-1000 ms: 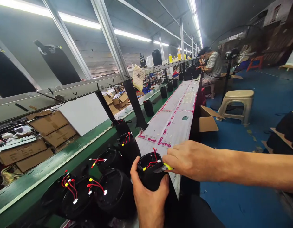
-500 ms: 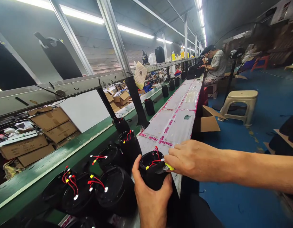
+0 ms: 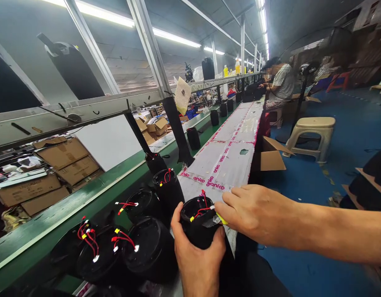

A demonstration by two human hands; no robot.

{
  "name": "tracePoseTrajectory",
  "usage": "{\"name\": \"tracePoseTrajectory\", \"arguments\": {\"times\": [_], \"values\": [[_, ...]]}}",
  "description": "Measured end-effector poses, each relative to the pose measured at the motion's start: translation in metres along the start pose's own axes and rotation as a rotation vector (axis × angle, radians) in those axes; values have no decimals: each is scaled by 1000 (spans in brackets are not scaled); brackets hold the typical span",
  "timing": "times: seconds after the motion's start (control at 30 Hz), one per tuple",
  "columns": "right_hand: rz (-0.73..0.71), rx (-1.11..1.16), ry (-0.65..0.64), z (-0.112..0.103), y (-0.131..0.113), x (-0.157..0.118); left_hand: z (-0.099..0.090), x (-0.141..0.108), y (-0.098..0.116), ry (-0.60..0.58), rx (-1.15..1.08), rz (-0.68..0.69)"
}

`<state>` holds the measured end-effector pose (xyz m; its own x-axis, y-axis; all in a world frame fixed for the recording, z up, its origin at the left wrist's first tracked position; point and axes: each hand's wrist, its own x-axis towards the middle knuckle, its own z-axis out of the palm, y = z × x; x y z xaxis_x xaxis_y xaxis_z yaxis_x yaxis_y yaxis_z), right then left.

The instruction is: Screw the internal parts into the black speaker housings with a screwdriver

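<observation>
My left hand [image 3: 198, 255] is wrapped round a black cylindrical housing [image 3: 193, 229] near the table's front edge, fingers on its far side and thumb on the near side. Red wires with small white, yellow and red connectors [image 3: 204, 208] rise from its open top. In my closed right hand [image 3: 248, 208] is a yellow-handled utility knife [image 3: 222, 219], mostly covered by the fingers. Its grey blade rests at the rim of the housing, close to my left thumb. Left of my hands stand several similar black housings [image 3: 149, 247], wires sticking out of their tops.
A white sheet with pink print [image 3: 227, 144] covers the bench. Beside it runs a green conveyor belt [image 3: 116, 177] carrying more black cylinders. A metal shelf frame [image 3: 153, 53] rises at left. To the right are a cardboard box [image 3: 272, 159], a beige stool [image 3: 314, 123] and a seated person [image 3: 281, 82].
My right hand has shifted slightly right with the knife, which stays at the housing's rim. The left hand keeps its grasp. The view has tilted a little.
</observation>
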<state>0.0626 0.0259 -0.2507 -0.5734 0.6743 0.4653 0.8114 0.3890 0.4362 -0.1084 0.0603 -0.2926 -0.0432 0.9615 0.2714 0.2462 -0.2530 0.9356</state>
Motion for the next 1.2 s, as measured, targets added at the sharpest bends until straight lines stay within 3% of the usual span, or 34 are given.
{"name": "tracePoseTrajectory", "arguments": {"times": [0.63,1.0,1.2], "values": [[52,-98,52,-3,-6,0,2,-3,-1,38,42,-39],[116,-173,-25,-16,-14,7,2,-1,-3,-3,43,-61],[75,-149,-90,-20,-15,7,-2,-1,1,-35,49,-59]]}}
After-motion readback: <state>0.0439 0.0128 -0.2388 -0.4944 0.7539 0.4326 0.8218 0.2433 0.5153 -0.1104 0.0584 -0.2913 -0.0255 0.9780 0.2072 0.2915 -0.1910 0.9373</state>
